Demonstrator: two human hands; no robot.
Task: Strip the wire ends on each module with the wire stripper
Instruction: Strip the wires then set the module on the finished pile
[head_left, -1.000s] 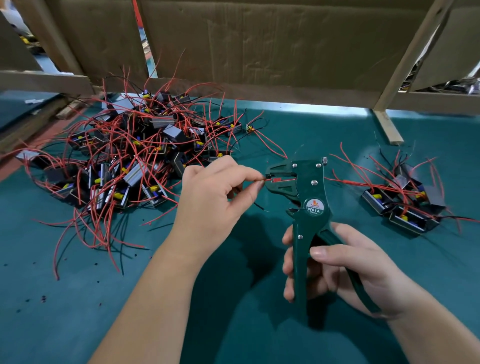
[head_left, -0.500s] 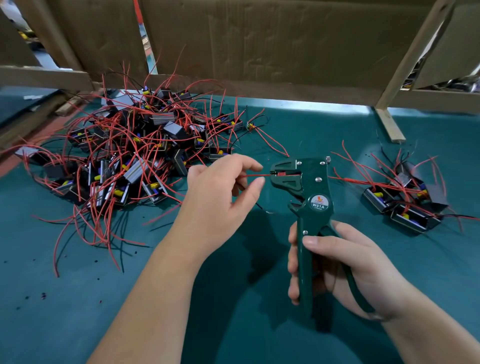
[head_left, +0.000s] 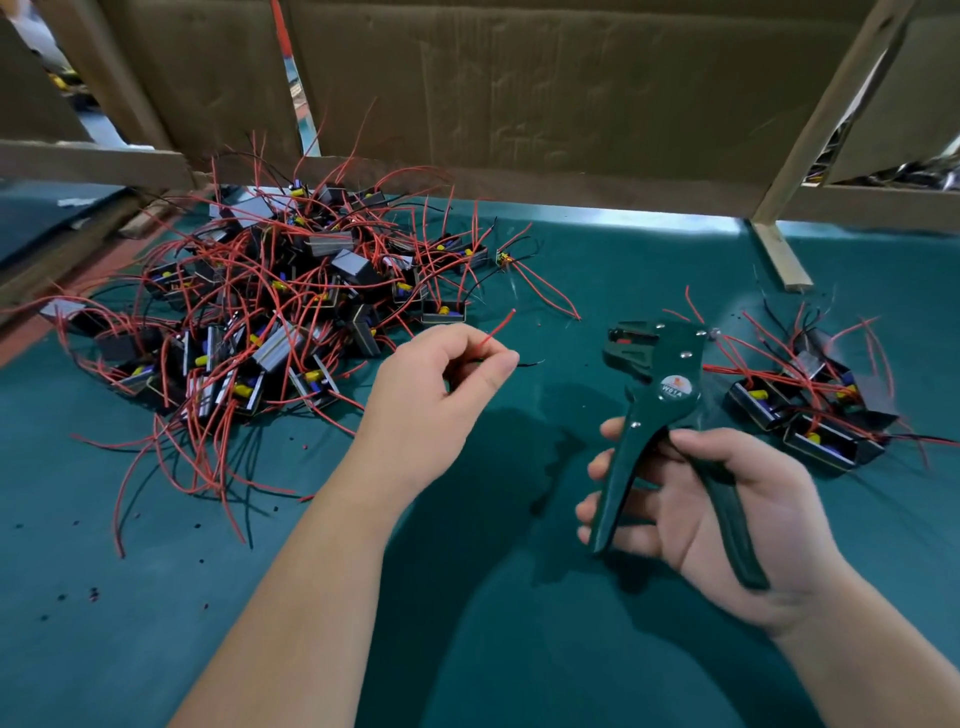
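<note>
L hand (head_left: 431, 400): fingers (head_left: 500, 364) curled; thumb + index pinch a red wire (head_left: 497, 326) and a thin black wire (head_left: 530, 363). Hand is above mid desk (head_left: 467, 623), just right of the big pile (head_left: 270, 317).
Red wire: sticks up and right out of the pinch, tip free in the air, apart from the stripper head.
Black wire: pokes out right past the thumb, lower than the red one.
Module on those wires: hidden by L hand, can't tell.
R hand (head_left: 737, 509): fingers wrapped round the wire stripper (head_left: 657, 374) handles, thumb on top; handles spread apart.
Wire stripper: dark green, roughly upright, head turned left toward L hand; small red bit shows in the head; round label reads "W01A".
Big pile: black modules w/ tangled red leads, yellow and blue parts; left-rear of desk.
Small pile (head_left: 810, 410): a few modules w/ red leads, just right of the stripper.
Desk: green mat, dark specks front left.
Behind: cardboard wall (head_left: 519, 93); wood strip (head_left: 779, 254) at right rear.
</note>
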